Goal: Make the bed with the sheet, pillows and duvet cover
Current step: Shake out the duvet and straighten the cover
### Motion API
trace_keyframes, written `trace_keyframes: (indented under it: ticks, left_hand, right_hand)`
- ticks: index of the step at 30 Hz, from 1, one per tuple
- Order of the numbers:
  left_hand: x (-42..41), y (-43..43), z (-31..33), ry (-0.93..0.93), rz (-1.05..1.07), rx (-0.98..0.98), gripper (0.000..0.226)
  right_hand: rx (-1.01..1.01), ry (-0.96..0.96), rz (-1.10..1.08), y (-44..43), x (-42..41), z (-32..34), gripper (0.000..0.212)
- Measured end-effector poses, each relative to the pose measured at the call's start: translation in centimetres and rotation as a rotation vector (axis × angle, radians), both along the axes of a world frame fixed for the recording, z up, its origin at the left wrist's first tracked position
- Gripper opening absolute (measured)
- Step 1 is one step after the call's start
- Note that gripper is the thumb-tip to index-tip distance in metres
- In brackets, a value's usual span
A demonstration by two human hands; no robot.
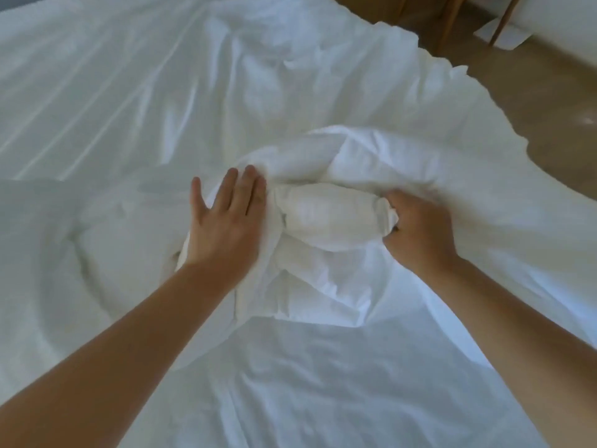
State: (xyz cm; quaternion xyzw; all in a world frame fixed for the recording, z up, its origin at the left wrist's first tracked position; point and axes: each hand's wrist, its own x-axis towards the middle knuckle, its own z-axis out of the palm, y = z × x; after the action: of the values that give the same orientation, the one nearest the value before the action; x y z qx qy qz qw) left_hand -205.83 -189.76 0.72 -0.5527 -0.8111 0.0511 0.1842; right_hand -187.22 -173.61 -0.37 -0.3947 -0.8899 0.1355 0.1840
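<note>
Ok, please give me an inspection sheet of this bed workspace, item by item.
Surface: bed sheet, white, wrinkled.
Job's things: duvet cover bunched in the middle; pillows not seen.
Clutter: nothing seen.
Hands: left hand flat on the cover; right hand grips its rolled bunch.
Cables: nothing seen.
Surroundings: brown floor, wooden furniture legs, flat white item on floor.

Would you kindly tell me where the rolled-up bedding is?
Head view, centre: the rolled-up bedding lies between the flat left hand and the right hand gripping its end.
</note>
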Motion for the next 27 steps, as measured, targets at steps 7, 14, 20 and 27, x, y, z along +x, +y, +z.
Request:
trace_keyframes:
  ticks: [7, 14, 20, 27]
  left_hand:
    - [7.3, -3.9, -7.5, 0.054, -0.541, -0.109, 0.090]
    - [0.1, -2.6, -10.3, 0.097, -0.274, -0.426, 0.105]
    - [-1.1, -3.2, -9.3, 0.269, -0.423, -0.349, 0.025]
    - [-8.8, -2.6, -2.3, 0.253, -0.588, -0.074, 0.039]
  right_hand:
    - [0.012, 0.190, 0.174, 4.2, -10.3, 5.3, 0.028]
    - [0.025, -0.552, 0.225, 3.8, -11.0, -7.0, 0.065]
    - [0.043, -0.388, 0.126, 0.5, -8.9, -7.6, 0.068]
    - [0.242, -0.073, 0.181, -6.2, -1.9, -4.0, 0.083]
